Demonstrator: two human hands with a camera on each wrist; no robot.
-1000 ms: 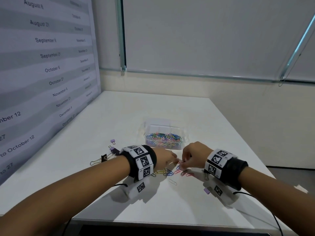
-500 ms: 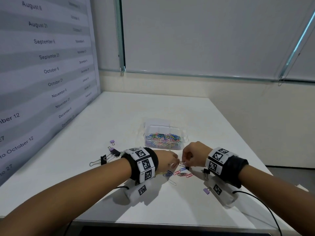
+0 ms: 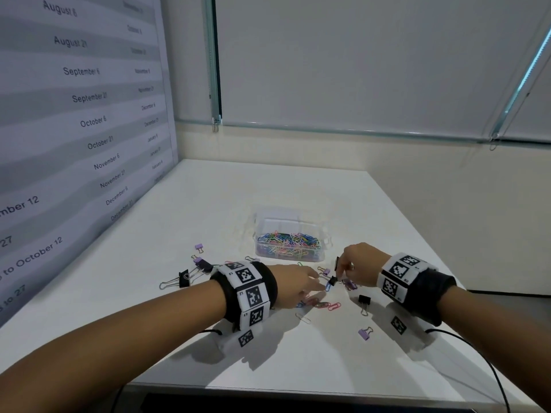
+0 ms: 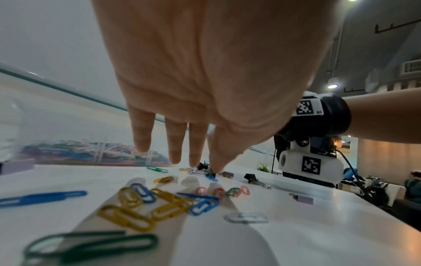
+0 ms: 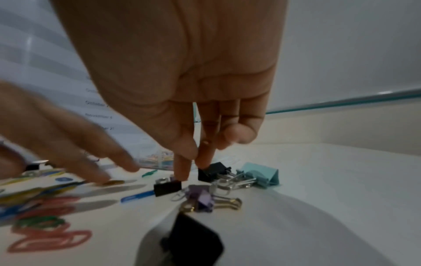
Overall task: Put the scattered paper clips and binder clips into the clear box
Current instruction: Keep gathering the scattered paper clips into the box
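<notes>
The clear box [image 3: 289, 244] holds a heap of coloured paper clips and stands mid-table; it shows blurred as the box [image 4: 86, 153] in the left wrist view. My right hand [image 3: 343, 272] pinches a small black binder clip [image 3: 332, 280] by its handles, and a blue paper clip [image 3: 328, 287] sticks out of it. The right wrist view has the same black binder clip [image 5: 167, 187] under thumb and forefinger. My left hand [image 3: 310, 283] lies flat with straight fingers [image 4: 175, 144] over loose paper clips [image 4: 145, 207], fingertips near the blue one.
Black, teal and purple binder clips [image 5: 262, 177] lie by my right hand. More binder clips [image 3: 185, 278] sit at the left, one black [image 3: 364, 302] and one purple [image 3: 365, 333] nearer me. A printed wall panel [image 3: 74, 129] borders the table's left side.
The hands, which met over the clip pile, have parted. My right hand has drawn back with the black binder clip, and my left hand's fingers have straightened.
</notes>
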